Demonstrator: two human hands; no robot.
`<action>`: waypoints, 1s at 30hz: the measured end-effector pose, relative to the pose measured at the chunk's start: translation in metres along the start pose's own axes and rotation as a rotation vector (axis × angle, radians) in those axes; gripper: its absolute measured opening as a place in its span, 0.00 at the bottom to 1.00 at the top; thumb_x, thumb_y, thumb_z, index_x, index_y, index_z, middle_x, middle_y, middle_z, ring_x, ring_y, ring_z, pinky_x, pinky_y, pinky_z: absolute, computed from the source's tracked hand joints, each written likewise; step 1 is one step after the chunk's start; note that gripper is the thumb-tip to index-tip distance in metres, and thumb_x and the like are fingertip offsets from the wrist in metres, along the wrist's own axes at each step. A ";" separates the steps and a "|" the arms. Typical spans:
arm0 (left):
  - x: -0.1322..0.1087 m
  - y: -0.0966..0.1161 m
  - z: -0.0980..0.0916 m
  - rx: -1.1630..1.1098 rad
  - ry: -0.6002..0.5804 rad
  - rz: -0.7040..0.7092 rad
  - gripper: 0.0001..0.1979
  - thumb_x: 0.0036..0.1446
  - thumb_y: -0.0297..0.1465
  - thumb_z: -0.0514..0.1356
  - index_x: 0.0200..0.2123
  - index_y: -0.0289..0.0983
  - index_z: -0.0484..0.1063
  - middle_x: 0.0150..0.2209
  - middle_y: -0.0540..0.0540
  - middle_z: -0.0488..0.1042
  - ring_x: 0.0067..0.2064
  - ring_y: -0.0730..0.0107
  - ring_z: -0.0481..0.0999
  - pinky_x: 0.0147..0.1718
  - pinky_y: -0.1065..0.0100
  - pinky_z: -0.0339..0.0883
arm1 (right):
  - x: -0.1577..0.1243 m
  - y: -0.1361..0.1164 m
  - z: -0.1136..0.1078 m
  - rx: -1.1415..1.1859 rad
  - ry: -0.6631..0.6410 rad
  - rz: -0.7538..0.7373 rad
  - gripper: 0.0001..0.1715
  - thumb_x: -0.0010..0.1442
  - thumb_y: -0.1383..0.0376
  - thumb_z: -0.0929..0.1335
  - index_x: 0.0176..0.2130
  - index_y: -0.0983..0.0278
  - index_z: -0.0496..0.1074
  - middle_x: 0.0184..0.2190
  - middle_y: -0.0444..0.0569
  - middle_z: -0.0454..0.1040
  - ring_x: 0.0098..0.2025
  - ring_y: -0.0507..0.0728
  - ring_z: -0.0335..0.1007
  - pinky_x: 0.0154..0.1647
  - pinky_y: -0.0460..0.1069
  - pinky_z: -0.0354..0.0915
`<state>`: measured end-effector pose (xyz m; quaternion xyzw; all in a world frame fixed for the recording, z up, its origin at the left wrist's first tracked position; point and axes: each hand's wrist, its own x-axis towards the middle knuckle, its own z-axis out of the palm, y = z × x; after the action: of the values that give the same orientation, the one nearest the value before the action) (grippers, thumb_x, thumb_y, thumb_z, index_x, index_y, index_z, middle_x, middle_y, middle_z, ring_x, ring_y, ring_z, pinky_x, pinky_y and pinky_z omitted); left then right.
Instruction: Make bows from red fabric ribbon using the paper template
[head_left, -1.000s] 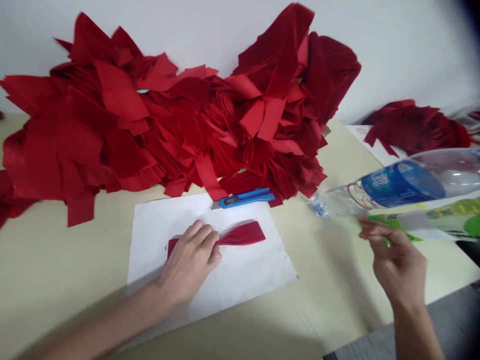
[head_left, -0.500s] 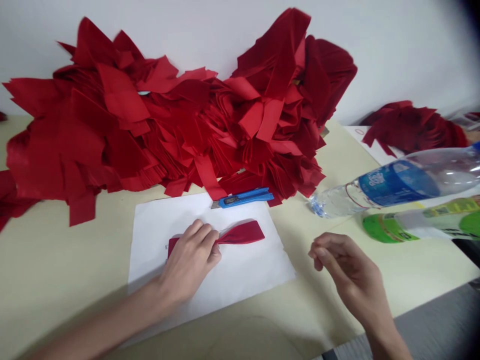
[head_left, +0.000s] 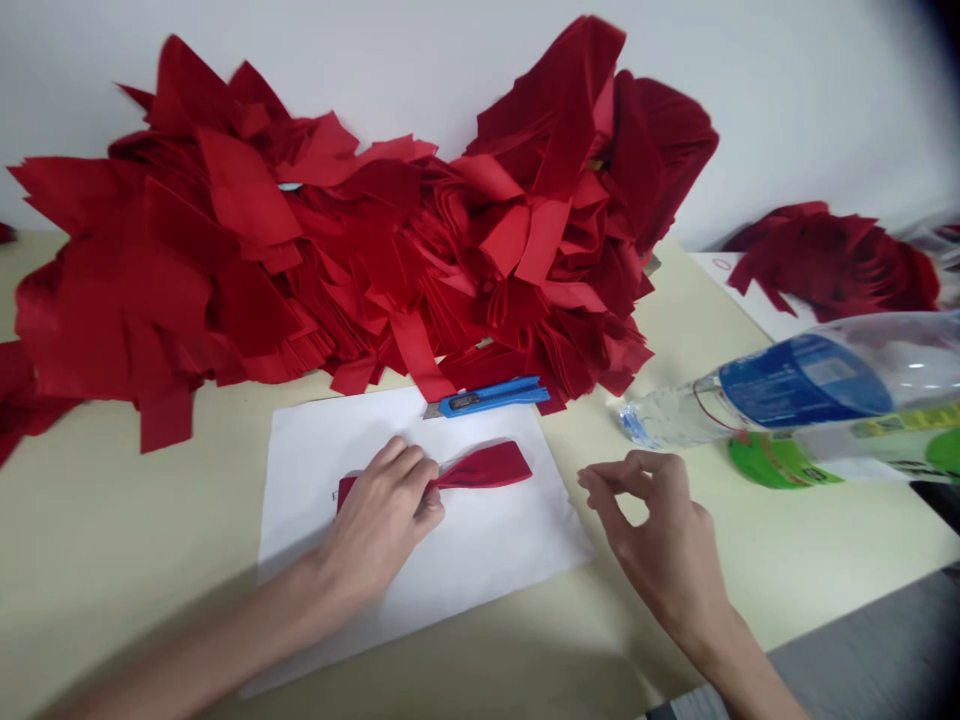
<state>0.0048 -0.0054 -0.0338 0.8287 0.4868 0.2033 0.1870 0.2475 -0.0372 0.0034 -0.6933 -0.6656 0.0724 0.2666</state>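
Note:
A red fabric strip (head_left: 484,466), pinched at its middle into a bow shape, lies on a white paper sheet (head_left: 480,550). My left hand (head_left: 382,520) presses down on its left half, fingers closed around the gathered centre. Hovering just off the sheet's right edge is my right hand (head_left: 656,535); its thumb and forefinger are pinched together, and whether they hold anything is too small to tell. A blue utility knife (head_left: 487,397) rests at the sheet's top edge.
A large heap of red fabric pieces (head_left: 337,230) fills the back of the pale table (head_left: 97,540) against the wall. A clear water bottle (head_left: 795,385) and a green-capped bottle (head_left: 825,455) lie at the right. A smaller red pile (head_left: 832,260) sits far right.
My right hand has come left from beside the bottles to the sheet's right edge. The water bottle has rolled slightly. My left hand has stayed on the bow.

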 end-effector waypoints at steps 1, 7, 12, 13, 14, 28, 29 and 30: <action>0.000 0.000 0.000 -0.001 0.001 0.003 0.10 0.52 0.18 0.52 0.25 0.37 0.64 0.27 0.49 0.68 0.35 0.63 0.66 0.32 0.62 0.65 | 0.001 -0.001 0.001 -0.016 -0.001 -0.009 0.12 0.60 0.58 0.63 0.37 0.60 0.54 0.28 0.47 0.77 0.26 0.58 0.77 0.20 0.46 0.65; 0.000 0.001 0.000 0.000 0.004 0.002 0.10 0.51 0.18 0.52 0.25 0.37 0.64 0.27 0.48 0.68 0.35 0.63 0.66 0.32 0.62 0.65 | 0.005 -0.010 -0.003 -0.150 0.128 0.000 0.13 0.60 0.56 0.62 0.37 0.60 0.53 0.27 0.48 0.77 0.27 0.61 0.77 0.19 0.48 0.62; 0.000 0.000 0.001 -0.002 0.019 0.011 0.09 0.52 0.19 0.52 0.26 0.38 0.64 0.27 0.49 0.69 0.35 0.63 0.66 0.32 0.62 0.65 | 0.001 0.003 -0.015 -0.142 -0.018 0.108 0.15 0.57 0.54 0.63 0.35 0.59 0.52 0.27 0.48 0.77 0.21 0.58 0.74 0.18 0.48 0.62; 0.000 0.000 0.001 -0.001 0.021 0.017 0.09 0.52 0.18 0.52 0.26 0.38 0.64 0.27 0.49 0.69 0.35 0.63 0.66 0.32 0.62 0.65 | -0.002 0.007 -0.018 -0.137 -0.132 0.090 0.13 0.58 0.56 0.63 0.35 0.59 0.53 0.25 0.47 0.77 0.20 0.58 0.73 0.18 0.48 0.63; 0.000 0.000 0.001 0.001 0.021 0.021 0.10 0.52 0.18 0.52 0.26 0.38 0.64 0.27 0.49 0.68 0.35 0.63 0.66 0.32 0.62 0.65 | -0.007 0.010 -0.022 -0.131 -0.273 0.055 0.10 0.58 0.58 0.63 0.34 0.59 0.55 0.22 0.44 0.75 0.20 0.57 0.72 0.18 0.47 0.62; 0.000 0.000 0.001 0.011 0.017 0.014 0.09 0.51 0.19 0.52 0.25 0.38 0.63 0.26 0.49 0.67 0.35 0.64 0.66 0.31 0.63 0.64 | 0.010 0.090 -0.078 0.269 0.213 0.345 0.18 0.46 0.54 0.74 0.24 0.62 0.64 0.25 0.48 0.71 0.27 0.56 0.71 0.24 0.49 0.70; 0.000 0.000 0.001 0.017 0.015 0.012 0.09 0.51 0.19 0.52 0.25 0.38 0.63 0.26 0.49 0.67 0.35 0.64 0.66 0.31 0.63 0.64 | 0.018 0.097 -0.072 0.284 0.325 0.384 0.22 0.39 0.56 0.76 0.27 0.62 0.64 0.28 0.49 0.72 0.31 0.58 0.73 0.28 0.51 0.71; -0.001 0.000 0.001 0.022 0.012 0.010 0.09 0.51 0.19 0.52 0.25 0.38 0.63 0.26 0.49 0.67 0.35 0.63 0.66 0.31 0.63 0.64 | 0.024 0.102 -0.066 0.331 0.336 0.415 0.27 0.35 0.56 0.78 0.32 0.61 0.65 0.32 0.50 0.72 0.33 0.59 0.73 0.30 0.52 0.72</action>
<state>0.0051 -0.0060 -0.0346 0.8318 0.4859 0.2041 0.1739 0.3704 -0.0294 0.0176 -0.7638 -0.4357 0.1170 0.4615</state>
